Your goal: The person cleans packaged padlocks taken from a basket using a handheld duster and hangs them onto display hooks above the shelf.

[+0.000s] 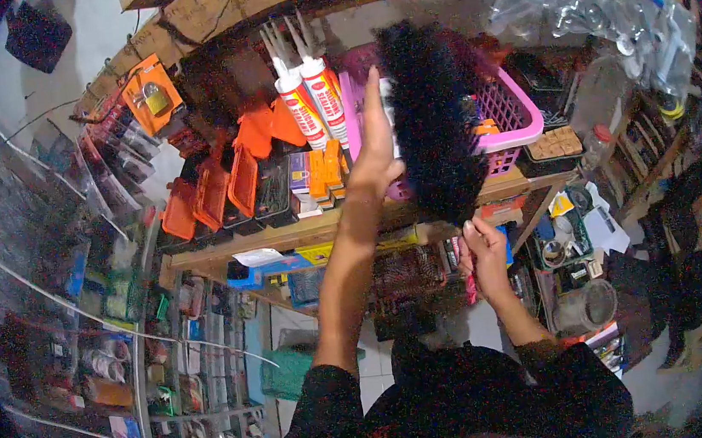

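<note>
A black fluffy duster (435, 125) stands upright in front of the pink basket (521, 128). My right hand (487, 254) is closed around its pinkish-red handle (470, 286), below the fluffy part. To the left, my left hand (375, 148) is raised, a finger pointing up and the thumb low. It holds a white tube-like object (391, 116), mostly hidden behind the duster's fluff, which seems to touch it. Just left of that hand, white sealant tubes (311, 103) with red labels and grey nozzles stand on the shelf.
Orange-lidded boxes (210, 195) and small orange cartons (326, 170) line the wooden shelf (284, 233). A padlock (155, 98) in orange packaging hangs at upper left. Clear plastic packs (596, 22) hang at upper right. A green container (290, 375) sits on the tiled floor.
</note>
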Available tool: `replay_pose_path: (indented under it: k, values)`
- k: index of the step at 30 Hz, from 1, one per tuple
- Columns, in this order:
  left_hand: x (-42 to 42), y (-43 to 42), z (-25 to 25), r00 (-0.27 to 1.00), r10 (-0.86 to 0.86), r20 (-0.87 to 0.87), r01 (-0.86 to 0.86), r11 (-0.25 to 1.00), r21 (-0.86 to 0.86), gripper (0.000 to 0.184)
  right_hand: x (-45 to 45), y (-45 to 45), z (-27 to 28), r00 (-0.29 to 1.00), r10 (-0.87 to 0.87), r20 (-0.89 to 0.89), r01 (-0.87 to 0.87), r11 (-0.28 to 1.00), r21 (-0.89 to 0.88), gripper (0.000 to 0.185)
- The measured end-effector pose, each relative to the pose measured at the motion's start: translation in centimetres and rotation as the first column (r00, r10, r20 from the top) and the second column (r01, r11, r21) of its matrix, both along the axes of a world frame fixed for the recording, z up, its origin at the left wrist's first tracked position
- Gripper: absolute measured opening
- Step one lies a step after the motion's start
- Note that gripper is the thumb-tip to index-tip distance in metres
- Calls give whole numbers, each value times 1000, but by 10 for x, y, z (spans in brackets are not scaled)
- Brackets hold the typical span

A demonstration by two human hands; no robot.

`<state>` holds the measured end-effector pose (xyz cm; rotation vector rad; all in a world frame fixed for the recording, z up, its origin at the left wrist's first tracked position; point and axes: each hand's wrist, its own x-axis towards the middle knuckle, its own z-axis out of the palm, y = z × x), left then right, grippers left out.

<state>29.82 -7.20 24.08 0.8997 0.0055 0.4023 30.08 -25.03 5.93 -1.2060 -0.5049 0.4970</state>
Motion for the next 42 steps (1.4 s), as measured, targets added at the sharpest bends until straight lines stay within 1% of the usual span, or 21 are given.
replay_pose_path:
  k: [2, 3, 6, 7, 9, 11, 14, 15, 17, 18, 20, 22, 25, 26, 29, 32, 33, 36, 37, 39, 42]
  values:
    - [-4, -4, 1, 997, 76, -15, -76, 997, -3, 71, -4, 3, -5, 997, -16, 70, 18, 1000, -22, 32]
    - [-4, -4, 0, 998, 67, 4, -67, 998, -7, 71, -8, 12, -14, 976, -91, 199, 101, 994, -40, 33]
    - [-1, -4, -1, 998, 61, -17, -60, 997, 52, 64, -1, 6, -13, 988, -24, 153, 36, 997, -71, 33]
    - [-1, -3, 0, 997, 68, -33, -65, 994, 83, 64, 7, 7, -13, 990, -116, 84, 119, 992, -40, 34]
    - [8, 5, -8, 998, 51, -34, -48, 996, 74, 67, 6, 7, -6, 989, -80, 127, 81, 997, -4, 34]
    - [14, 19, -28, 998, -43, 41, 41, 998, 51, 67, -4, 5, 2, 994, 6, 106, -3, 1000, -22, 34]
    - [22, 37, -53, 968, -192, 158, 190, 981, 31, 67, 1, 2, -13, 982, 2, 187, 14, 997, -82, 38]
    - [21, 40, -55, 952, -231, 200, 230, 973, 28, 67, 5, 1, -1, 982, -86, 167, 102, 991, -91, 36]
    - [26, 24, -36, 977, 197, 78, -210, 949, 237, 64, 11, 1, 2, 998, -55, 22, 55, 998, 32, 34]
    - [24, 24, -36, 989, 116, 93, -130, 979, 154, 64, 10, 2, 2, 999, -40, -5, 40, 997, 64, 34]
    - [19, 23, -36, 991, -37, 125, 39, 999, -13, 64, -1, 11, -24, 982, -75, 174, 75, 997, 7, 34]
    - [23, 41, -58, 846, -465, 261, 490, 871, -36, 70, -4, 9, -21, 979, -74, 191, 81, 996, -25, 34]
    - [8, 16, -23, 975, -184, 128, 192, 980, -50, 66, 6, 5, 9, 992, -87, -92, 91, 995, 45, 32]
    - [1, 4, -7, 993, -81, 82, 85, 995, -49, 68, 3, 6, 9, 998, -57, -10, 58, 998, 11, 32]
    - [7, 11, -19, 981, -162, 108, 168, 985, -48, 65, -3, 8, -23, 975, -23, 221, 35, 998, -51, 29]
    - [11, 19, -26, 983, -146, 111, 154, 986, -60, 60, 3, -5, 3, 998, -43, 52, 44, 999, -17, 30]
    - [13, 21, -27, 989, -111, 102, 118, 991, -70, 58, 7, -5, 7, 998, -9, -62, 17, 992, 124, 28]
    - [17, 24, -30, 990, -90, 106, 98, 992, -81, 55, 0, -9, 1, 977, 21, 213, -9, 998, -56, 27]
    - [18, 25, -32, 985, -119, 121, 130, 987, -89, 55, -4, -8, 7, 975, 27, 219, -12, 998, -69, 28]
    - [21, 28, -35, 985, -115, 127, 129, 985, -113, 54, 8, -17, 25, 997, 66, 33, -64, 997, -48, 18]
    - [32, 34, -32, 994, 61, 91, -45, 984, -171, 57, 30, -29, 54, 974, 95, -207, -75, 992, 103, 13]
